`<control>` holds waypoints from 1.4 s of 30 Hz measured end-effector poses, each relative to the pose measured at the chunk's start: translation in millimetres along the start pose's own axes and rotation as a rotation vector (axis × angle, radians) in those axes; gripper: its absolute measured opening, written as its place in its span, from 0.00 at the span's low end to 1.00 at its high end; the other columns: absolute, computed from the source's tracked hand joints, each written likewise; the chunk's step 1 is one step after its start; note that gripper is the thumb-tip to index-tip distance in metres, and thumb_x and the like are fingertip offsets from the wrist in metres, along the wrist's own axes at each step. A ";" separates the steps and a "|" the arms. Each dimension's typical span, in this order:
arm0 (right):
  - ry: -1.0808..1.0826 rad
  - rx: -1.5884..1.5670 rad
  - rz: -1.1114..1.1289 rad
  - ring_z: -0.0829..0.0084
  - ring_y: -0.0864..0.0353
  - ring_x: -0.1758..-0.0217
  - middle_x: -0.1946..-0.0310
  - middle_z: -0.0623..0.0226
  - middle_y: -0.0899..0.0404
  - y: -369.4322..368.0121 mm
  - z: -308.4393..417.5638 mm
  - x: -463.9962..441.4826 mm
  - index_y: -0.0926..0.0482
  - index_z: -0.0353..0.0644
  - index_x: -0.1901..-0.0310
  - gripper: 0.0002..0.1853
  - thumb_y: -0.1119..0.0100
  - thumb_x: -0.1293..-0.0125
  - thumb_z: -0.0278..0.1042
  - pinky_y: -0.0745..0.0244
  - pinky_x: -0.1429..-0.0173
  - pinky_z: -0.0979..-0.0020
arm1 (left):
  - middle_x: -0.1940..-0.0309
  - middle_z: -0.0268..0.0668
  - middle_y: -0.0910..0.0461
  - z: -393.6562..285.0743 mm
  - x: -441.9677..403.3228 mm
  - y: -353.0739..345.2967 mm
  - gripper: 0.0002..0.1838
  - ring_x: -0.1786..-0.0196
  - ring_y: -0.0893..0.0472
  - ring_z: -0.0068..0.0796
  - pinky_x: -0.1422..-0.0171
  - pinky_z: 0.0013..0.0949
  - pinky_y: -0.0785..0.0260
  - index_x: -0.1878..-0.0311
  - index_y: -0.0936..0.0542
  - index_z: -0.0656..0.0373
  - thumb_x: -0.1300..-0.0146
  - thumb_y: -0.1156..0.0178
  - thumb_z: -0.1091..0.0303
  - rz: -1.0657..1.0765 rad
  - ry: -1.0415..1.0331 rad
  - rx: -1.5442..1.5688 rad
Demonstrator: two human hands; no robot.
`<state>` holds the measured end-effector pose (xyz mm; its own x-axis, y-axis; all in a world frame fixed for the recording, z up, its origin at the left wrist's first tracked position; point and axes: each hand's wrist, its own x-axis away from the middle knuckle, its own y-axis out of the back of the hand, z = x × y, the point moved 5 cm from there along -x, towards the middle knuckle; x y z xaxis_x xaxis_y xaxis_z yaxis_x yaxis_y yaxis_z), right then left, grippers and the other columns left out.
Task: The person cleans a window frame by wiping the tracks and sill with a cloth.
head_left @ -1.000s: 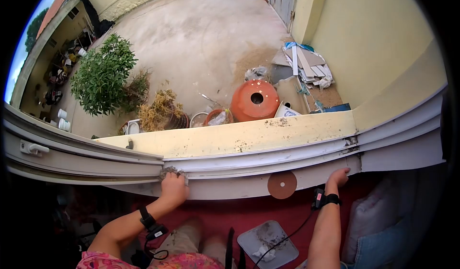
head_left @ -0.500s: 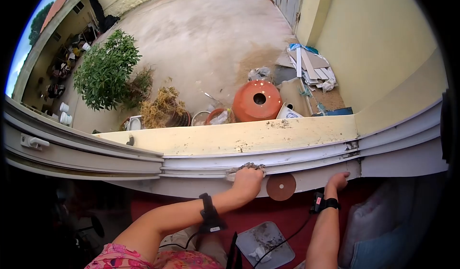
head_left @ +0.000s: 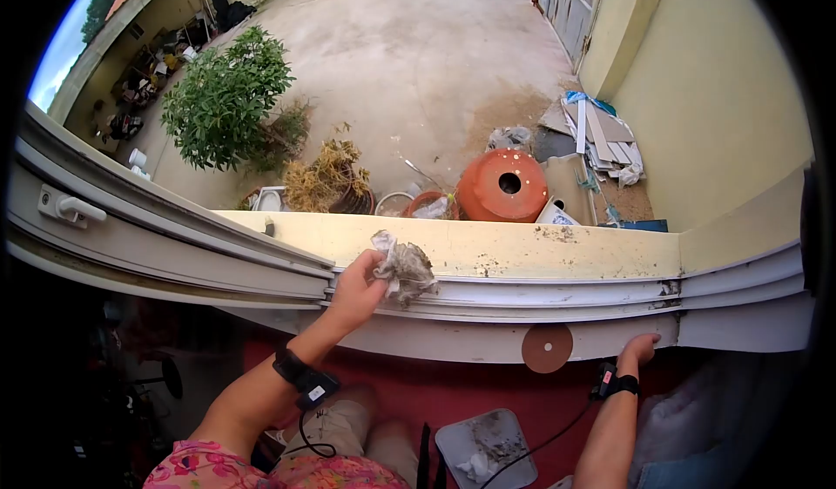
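My left hand [head_left: 355,293] pinches a crumpled, dirt-stained wad of tissue [head_left: 406,267]. It is raised above the white window track [head_left: 540,294], near the end of the sliding sash [head_left: 174,254]. Grey grime covers much of the wad. My right hand [head_left: 640,348] is curled at the front edge of the inner window sill [head_left: 601,343], near its right corner; its fingers are partly hidden. A brown disc [head_left: 547,348] with a pale centre lies over the sill's edge, between my hands.
Below the sill, a grey tray [head_left: 448,445] holds dirt and white scraps on a red surface. Dark specks dot the yellow outer ledge [head_left: 418,236]. Beyond stand an orange round pot [head_left: 498,184], potted plants [head_left: 228,101] and stacked boards [head_left: 601,132]. A window handle [head_left: 74,206] sticks out on the left.
My left hand has lifted the wad off the track and moved left. My right hand stays at the sill's edge. The whole view has shifted slightly.
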<state>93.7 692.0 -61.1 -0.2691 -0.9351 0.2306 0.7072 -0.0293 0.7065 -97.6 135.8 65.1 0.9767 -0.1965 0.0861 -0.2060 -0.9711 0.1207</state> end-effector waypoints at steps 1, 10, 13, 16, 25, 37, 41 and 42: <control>0.008 0.001 -0.004 0.44 0.25 0.50 0.56 0.35 0.25 -0.7 -0.4 -0.4 0.25 0.19 0.58 0.39 0.65 0.35 0.59 0.30 0.45 0.57 | 0.65 0.40 0.23 3.7 1.8 16.1 0.14 0.61 0.23 0.26 0.58 0.29 0.31 0.57 0.28 0.64 0.49 0.48 0.82 -0.042 0.080 -0.206; -0.006 0.013 -0.021 0.44 0.25 0.50 0.56 0.35 0.25 3.5 3.2 6.0 0.25 0.19 0.58 0.38 0.64 0.35 0.59 0.30 0.45 0.56 | 0.57 0.44 0.27 -17.5 24.9 21.2 0.20 0.55 0.26 0.46 0.54 0.38 0.30 0.57 0.27 0.60 0.58 0.42 0.82 -0.066 -0.339 -1.024; -0.002 0.012 -0.012 0.44 0.25 0.50 0.56 0.35 0.25 1.2 0.1 0.5 0.25 0.19 0.58 0.38 0.63 0.35 0.59 0.30 0.45 0.56 | 0.56 0.43 0.29 -25.3 22.5 4.6 0.23 0.54 0.27 0.44 0.51 0.40 0.31 0.54 0.28 0.58 0.58 0.41 0.79 0.123 -0.356 -0.980; -0.010 0.018 -0.019 0.44 0.25 0.50 0.56 0.35 0.25 0.6 0.2 0.4 0.25 0.19 0.58 0.38 0.63 0.35 0.59 0.30 0.45 0.57 | 0.55 0.42 0.29 -21.6 21.9 -9.6 0.23 0.51 0.28 0.45 0.47 0.40 0.33 0.50 0.28 0.56 0.55 0.40 0.77 0.341 -0.212 -1.056; 0.000 0.019 -0.030 0.43 0.25 0.51 0.57 0.35 0.25 3.2 2.2 5.1 0.24 0.18 0.60 0.39 0.63 0.36 0.59 0.30 0.45 0.56 | 0.64 0.42 0.28 -33.9 22.5 34.5 0.15 0.56 0.28 0.46 0.53 0.42 0.33 0.63 0.26 0.59 0.57 0.49 0.85 0.155 -0.350 -1.129; 0.051 0.050 -0.080 0.42 0.24 0.53 0.61 0.33 0.24 -0.4 -0.8 2.8 0.24 0.18 0.62 0.38 0.62 0.36 0.59 0.29 0.47 0.55 | 0.70 0.37 0.29 0.9 64.7 38.9 0.06 0.62 0.28 0.38 0.60 0.36 0.32 0.70 0.27 0.60 0.55 0.46 0.75 0.013 -0.396 -1.445; 0.052 0.035 -0.085 0.41 0.24 0.54 0.60 0.34 0.24 -1.7 -3.3 1.6 0.25 0.19 0.60 0.38 0.61 0.36 0.59 0.28 0.48 0.54 | 0.71 0.40 0.28 9.7 52.8 13.9 0.05 0.62 0.29 0.39 0.60 0.37 0.32 0.73 0.26 0.61 0.58 0.46 0.77 0.103 -0.356 -1.401; 0.047 0.038 -0.100 0.41 0.24 0.54 0.60 0.33 0.24 -1.6 -3.3 1.5 0.25 0.19 0.59 0.38 0.61 0.36 0.60 0.28 0.48 0.54 | 0.72 0.40 0.28 6.5 50.4 -1.7 0.05 0.62 0.29 0.39 0.60 0.37 0.33 0.73 0.26 0.61 0.58 0.46 0.77 0.132 -0.380 -1.359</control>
<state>94.3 689.5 -64.1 -0.3058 -0.9436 0.1268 0.6525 -0.1108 0.7496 -47.6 126.7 62.7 0.8577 -0.5094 -0.0693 0.0203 -0.1011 0.9947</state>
